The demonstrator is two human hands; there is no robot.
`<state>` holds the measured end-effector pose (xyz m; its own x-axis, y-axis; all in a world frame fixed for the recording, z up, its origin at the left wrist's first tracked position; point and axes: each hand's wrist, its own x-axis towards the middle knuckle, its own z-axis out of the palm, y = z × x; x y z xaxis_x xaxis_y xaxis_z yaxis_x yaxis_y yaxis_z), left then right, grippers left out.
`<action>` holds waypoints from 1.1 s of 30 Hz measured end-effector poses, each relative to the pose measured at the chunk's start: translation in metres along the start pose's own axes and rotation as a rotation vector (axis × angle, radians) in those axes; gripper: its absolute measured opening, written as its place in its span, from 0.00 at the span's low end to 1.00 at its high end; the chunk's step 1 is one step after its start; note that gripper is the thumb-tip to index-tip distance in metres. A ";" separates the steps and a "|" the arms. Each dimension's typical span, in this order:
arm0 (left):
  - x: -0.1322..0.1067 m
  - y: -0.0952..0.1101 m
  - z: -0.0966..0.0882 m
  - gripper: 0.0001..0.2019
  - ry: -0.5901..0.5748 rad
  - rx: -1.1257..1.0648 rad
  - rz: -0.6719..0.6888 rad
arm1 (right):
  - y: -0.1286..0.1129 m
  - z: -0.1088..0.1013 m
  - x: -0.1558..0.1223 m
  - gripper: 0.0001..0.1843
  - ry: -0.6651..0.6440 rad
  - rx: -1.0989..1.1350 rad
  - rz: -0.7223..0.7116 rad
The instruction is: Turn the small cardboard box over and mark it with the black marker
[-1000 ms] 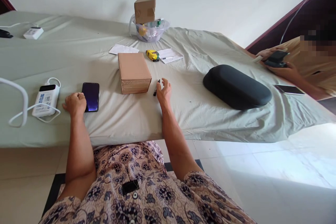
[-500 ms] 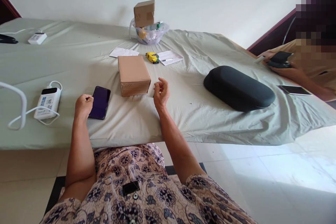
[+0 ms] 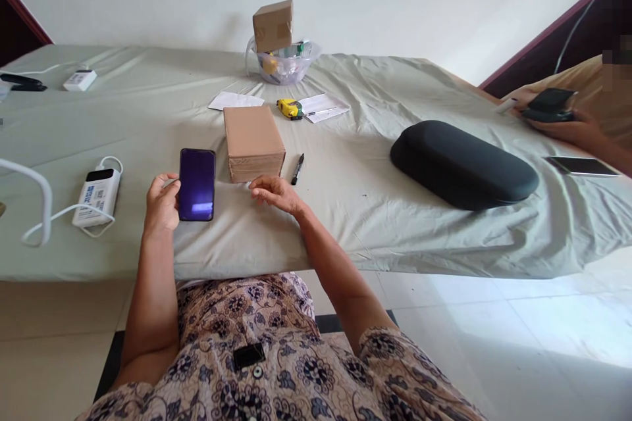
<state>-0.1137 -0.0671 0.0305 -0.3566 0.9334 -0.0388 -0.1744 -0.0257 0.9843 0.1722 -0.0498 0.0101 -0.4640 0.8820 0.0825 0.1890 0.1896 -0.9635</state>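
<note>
My left hand [image 3: 160, 202] grips the left edge of a dark phone [image 3: 197, 184] that is lit faintly purple, near the table's front edge. My right hand [image 3: 273, 193] hovers just right of the phone, fingers loosely stretched toward it and holding nothing. A taped cardboard box [image 3: 253, 142] lies directly behind both hands. A black pen [image 3: 297, 168] rests on the cloth to the right of the box.
The table wears a grey-green cloth [image 3: 123, 125]. A white power bank [image 3: 97, 197] with cable lies left. Farther back: a yellow tape measure [image 3: 287, 107], papers [image 3: 322, 106], a clear bowl [image 3: 284, 64] with a small box [image 3: 273, 25]. A black case [image 3: 462, 164] lies right, where another person's hands [image 3: 567, 125] hold a device.
My left hand has taken hold of the phone and turned it straight. My right hand has let go of the pen and swung left toward the phone.
</note>
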 end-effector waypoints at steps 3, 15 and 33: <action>-0.013 0.002 0.021 0.22 -0.139 -0.166 0.015 | -0.003 0.003 0.000 0.33 -0.292 0.088 0.120; -0.055 -0.021 0.081 0.23 -0.319 -0.421 -0.046 | -0.008 -0.006 -0.004 0.28 -0.642 0.073 0.194; -0.043 -0.016 0.067 0.21 -0.168 -0.352 0.036 | 0.000 -0.010 -0.004 0.34 -0.560 0.214 0.250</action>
<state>-0.0342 -0.0823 0.0284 -0.2178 0.9746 0.0521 -0.4791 -0.1533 0.8642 0.1828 -0.0490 0.0120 -0.8201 0.5193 -0.2402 0.1996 -0.1336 -0.9707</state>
